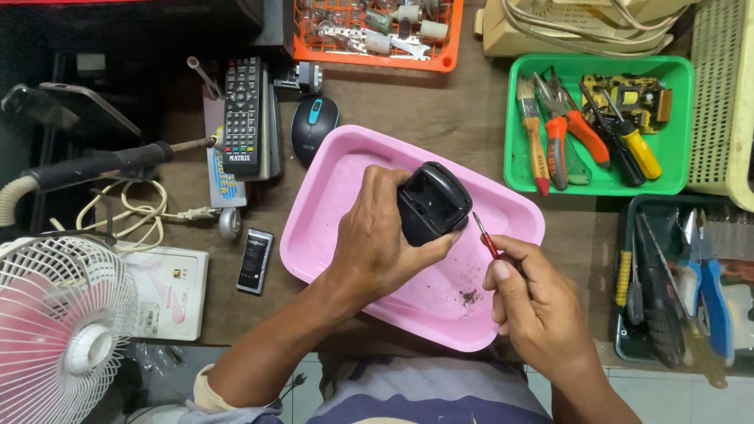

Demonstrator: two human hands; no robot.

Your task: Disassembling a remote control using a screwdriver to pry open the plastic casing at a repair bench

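My left hand (375, 235) grips a small black plastic housing (432, 202) and holds it over a pink tray (330, 196). My right hand (528, 294) pinches a thin red-handled screwdriver (485, 235), whose tip sits just right of the black housing. A little dark debris (469, 297) lies on the tray floor below the tool.
A green tray (522, 177) at right holds pliers, screwdrivers and a circuit board. A dark tray (624, 345) of tools sits at the lower right. A remote control (242, 114), a mouse (313, 126), a soldering iron (102, 165), a small phone (255, 261) and a white fan (59, 330) lie to the left. An orange basket (373, 55) stands behind.
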